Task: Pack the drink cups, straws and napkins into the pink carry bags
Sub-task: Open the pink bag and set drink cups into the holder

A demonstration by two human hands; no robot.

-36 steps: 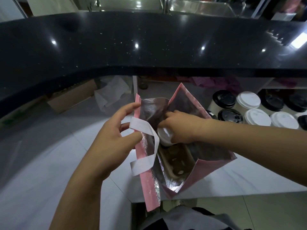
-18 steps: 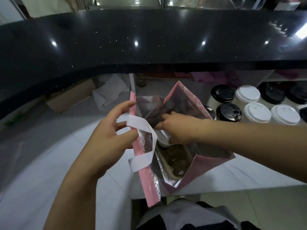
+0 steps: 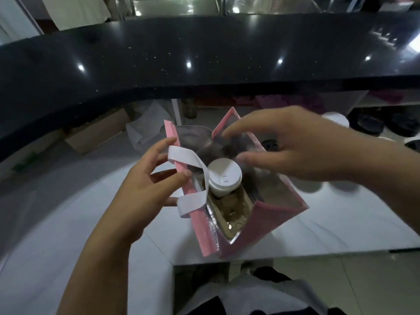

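The pink bag (image 3: 256,228) stands open at the centre of the frame on a white counter (image 3: 56,201). Its lower corner sits close to the counter's near edge. The left hand (image 3: 145,192) pinches the bag's left rim between thumb and fingers, beside the white handle (image 3: 188,160), which loops over that rim.

Inside, a cup (image 3: 225,176) with a white lid stands upright against the left wall, in the upper end of a cardboard tray (image 3: 229,208). The tray's lower end is free.

The right hand (image 3: 302,146), blurred, hovers over the bag's upper right rim with its fingers spread, holding nothing. Its fingertips are above the foil lining and clear of the lid.

More lidded cups (image 3: 372,123) stand at the right edge, partly hidden behind that hand. A black ledge (image 3: 204,53) crosses the upper frame. Bare counter spreads out to the lower left.
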